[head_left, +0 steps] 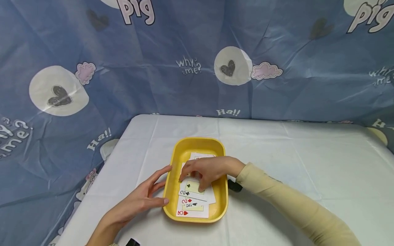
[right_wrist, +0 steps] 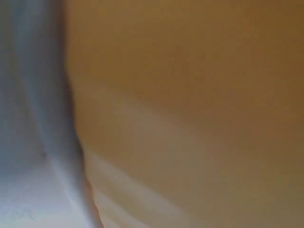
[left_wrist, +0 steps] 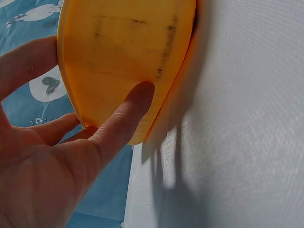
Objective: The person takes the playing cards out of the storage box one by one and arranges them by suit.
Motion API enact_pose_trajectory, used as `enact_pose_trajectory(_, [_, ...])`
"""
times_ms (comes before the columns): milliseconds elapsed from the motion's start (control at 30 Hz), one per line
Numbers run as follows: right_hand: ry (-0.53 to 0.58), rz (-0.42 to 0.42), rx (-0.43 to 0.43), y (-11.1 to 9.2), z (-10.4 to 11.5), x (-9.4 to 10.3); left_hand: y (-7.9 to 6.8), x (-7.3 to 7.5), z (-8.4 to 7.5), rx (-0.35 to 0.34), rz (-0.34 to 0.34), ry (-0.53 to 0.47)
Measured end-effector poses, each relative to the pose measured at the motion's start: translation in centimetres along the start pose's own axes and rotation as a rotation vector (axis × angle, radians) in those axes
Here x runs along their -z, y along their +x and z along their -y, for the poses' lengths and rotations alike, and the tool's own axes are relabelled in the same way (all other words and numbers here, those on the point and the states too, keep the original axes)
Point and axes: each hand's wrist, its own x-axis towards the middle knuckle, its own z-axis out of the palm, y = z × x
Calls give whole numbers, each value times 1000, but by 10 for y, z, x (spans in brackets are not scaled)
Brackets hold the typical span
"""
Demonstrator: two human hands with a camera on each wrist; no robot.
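A yellow plastic tray (head_left: 176,150) stands on the white table with several overlapping playing cards inside. A three of hearts (head_left: 197,214) lies lowest, partly under a king and a two of diamonds. Above these is a two of clubs (head_left: 191,193). My right hand (head_left: 210,168) reaches in from the right, fingers bent down at that card's left edge and thumb on its face; it hides much of the pile. My left hand (head_left: 143,198) steadies the tray's left side, its fingertips and thumb against the outer wall, seen closely in the left wrist view.
White cloth (head_left: 295,164) covers the table. A blue printed curtain (head_left: 197,92) hangs behind it and on the left. Black wrist devices (head_left: 235,186) show near both wrists. The right wrist view is blurred and filled mostly with a yellow-brown surface.
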Motion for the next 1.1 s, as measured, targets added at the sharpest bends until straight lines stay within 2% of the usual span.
enact_pose_trajectory(100, [-135,6,2,1,3,-2,0,0,0,-19,16,3])
enact_pose_trajectory(167, [-173,0,1,1,4,-2,0,0,0,-29,22,7])
enact_pose_trajectory(367, [-140,-52,-1,0,3,-4,0,0,-1,-24,22,8])
enact_pose_trajectory(500, [-148,-139,-9,0,2,-7,1,-1,-1,-19,23,6])
enact_pose_trajectory(600, [-126,-234,-18,-1,2,-7,1,-1,-1,-18,18,9])
enact_pose_trajectory(667, [-82,-314,-14,-1,1,-7,1,-1,-1,-19,15,10])
enact_pose_trajectory(833, [126,-544,46,-4,-5,-4,1,-1,0,-25,17,9])
enact_pose_trajectory(1033, [393,-845,74,-8,-7,-5,1,-1,1,13,-2,-7])
enact_pose_trajectory(1100, [469,-920,87,-9,-6,-6,1,-1,1,18,-5,-7])
